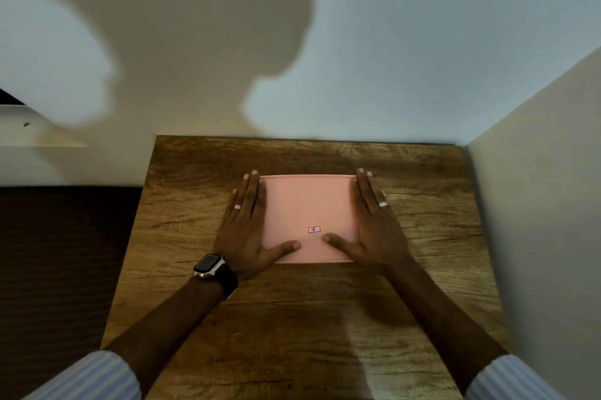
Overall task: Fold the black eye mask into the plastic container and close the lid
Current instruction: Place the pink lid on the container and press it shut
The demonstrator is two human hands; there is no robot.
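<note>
Where the wood-grain desk (292, 318) meets the pale wall, a flat pink lid (309, 204) lies near the desk's middle, a smooth, matte rectangle with rounded corners, covering what is probably the plastic container beneath it, though none of its walls show. The left hand (248, 230) lies open and flat along the lid's left edge, fingers straight and together, thumb stretched across the near left corner of the lid; the right hand (374, 227) mirrors it on the right edge, also open, palm down, its thumb on the near right part. Neither hand grips anything. A small white label with a red border (314, 229) sits on the lid between the two thumbs; its blue mark is too small to read. The left wrist wears a dark watch (209, 264) with a metal case and black strap, and each hand carries a silver ring. Striped light-blue sleeves (94, 377) are cut off at the bottom corners. The black eye mask is not visible.
</note>
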